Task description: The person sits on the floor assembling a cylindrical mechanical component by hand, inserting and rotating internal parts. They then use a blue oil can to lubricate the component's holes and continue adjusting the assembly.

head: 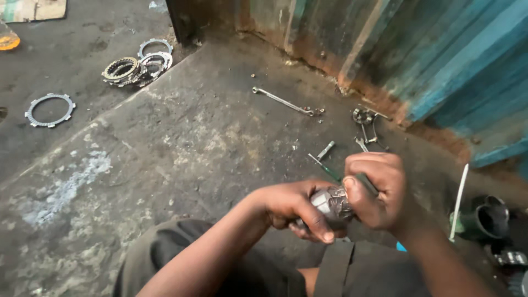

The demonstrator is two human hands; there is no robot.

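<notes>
Left hand [297, 209] fingers wrap metal part [330, 202]; right hand [379, 190] fingers clench screwdriver [328, 170]. Wrench [282, 101], clutch plates [132, 69] on floor [209, 137], well apart.

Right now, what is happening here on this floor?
A person sits low over a concrete floor. The left hand grips a small metal engine part, while the right hand works a green-handled screwdriver against it. A long wrench lies near the rusty teal metal wall, and ring-shaped clutch plates are piled farther off.
</notes>
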